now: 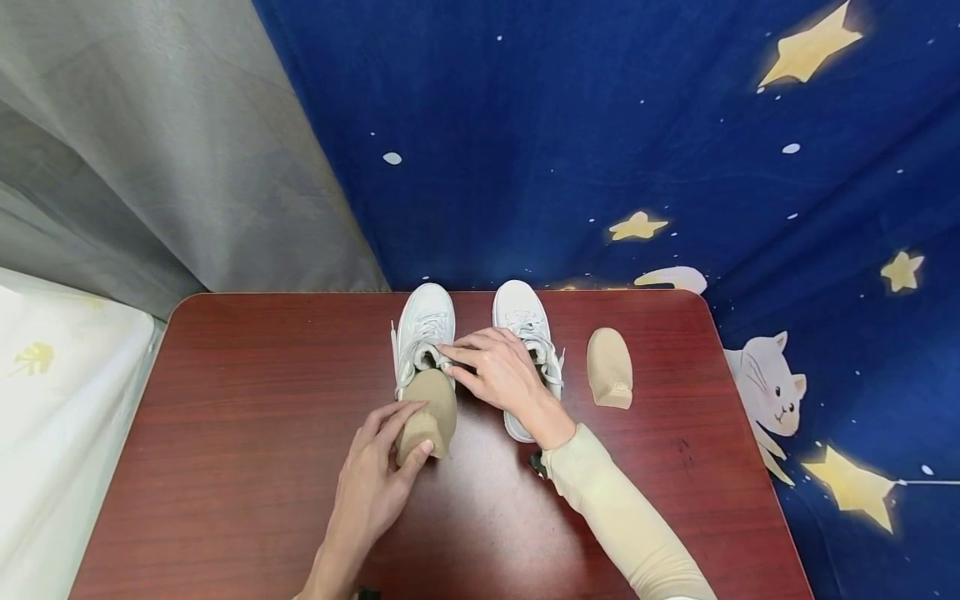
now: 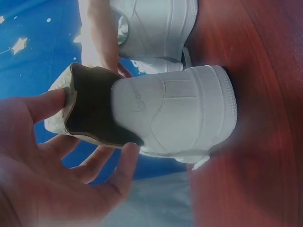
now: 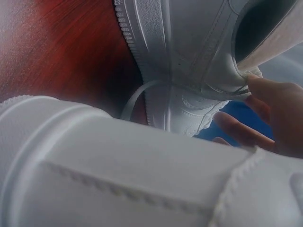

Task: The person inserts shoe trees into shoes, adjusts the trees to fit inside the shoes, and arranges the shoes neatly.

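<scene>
My left hand (image 1: 367,479) grips a beige molded shoe insert (image 1: 435,396) by its heel end, thumb on one side and fingers on the other. The insert is tilted over the opening of the left white sneaker (image 1: 426,312); in the left wrist view its dark hollow (image 2: 92,106) faces the camera above the sneaker's heel (image 2: 175,109). My right hand (image 1: 498,367) reaches across the right white sneaker (image 1: 517,304) and pinches the left sneaker's collar edge near the laces. In the right wrist view, the insert's tip (image 3: 277,45) enters the shoe opening beside the thumb.
A second beige insert (image 1: 609,367) lies on the reddish-brown table (image 1: 262,433), right of the sneakers. Both sneakers stand toes toward the table's far edge. Behind hang a blue star-patterned curtain (image 1: 525,150) and a grey curtain (image 1: 187,150). Loose laces hang from the sneakers.
</scene>
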Available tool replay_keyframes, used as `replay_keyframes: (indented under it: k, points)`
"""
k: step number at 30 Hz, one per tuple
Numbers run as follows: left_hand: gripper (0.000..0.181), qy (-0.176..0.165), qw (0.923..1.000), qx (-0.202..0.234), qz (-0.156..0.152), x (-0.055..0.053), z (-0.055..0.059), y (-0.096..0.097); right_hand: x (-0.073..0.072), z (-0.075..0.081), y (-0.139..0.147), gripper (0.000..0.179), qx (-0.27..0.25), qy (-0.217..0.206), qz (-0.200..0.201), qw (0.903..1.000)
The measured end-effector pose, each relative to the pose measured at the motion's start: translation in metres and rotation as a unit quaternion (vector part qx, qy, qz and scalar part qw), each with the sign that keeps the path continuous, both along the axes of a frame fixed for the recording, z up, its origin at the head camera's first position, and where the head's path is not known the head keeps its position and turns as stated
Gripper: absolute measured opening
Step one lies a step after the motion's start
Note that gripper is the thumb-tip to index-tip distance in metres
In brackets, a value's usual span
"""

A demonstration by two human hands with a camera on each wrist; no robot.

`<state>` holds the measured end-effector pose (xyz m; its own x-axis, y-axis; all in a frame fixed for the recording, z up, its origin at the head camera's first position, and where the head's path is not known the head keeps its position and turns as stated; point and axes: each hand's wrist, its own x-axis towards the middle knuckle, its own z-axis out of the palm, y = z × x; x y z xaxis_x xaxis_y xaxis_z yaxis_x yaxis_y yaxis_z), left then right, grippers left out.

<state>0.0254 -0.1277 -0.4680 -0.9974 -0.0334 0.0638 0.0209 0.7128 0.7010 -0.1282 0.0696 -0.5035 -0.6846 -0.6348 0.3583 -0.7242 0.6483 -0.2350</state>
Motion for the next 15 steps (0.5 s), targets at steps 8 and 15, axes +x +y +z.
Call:
replay_keyframes:
  k: [8, 15]
  points:
    - [0.051, 0.012, 0.9999, 0.007, -0.001, -0.0026, -0.0030, -0.0004, -0.0011, -0.0003, -0.0006, 0.034, -0.003, -0.003, 0.004, 1.0000]
    - [0.051, 0.014, 0.9999, 0.005, 0.000, -0.0047, -0.0058, -0.0013, -0.0004, 0.0001, -0.0005, 0.035, -0.002, -0.004, 0.002, 1.0000]
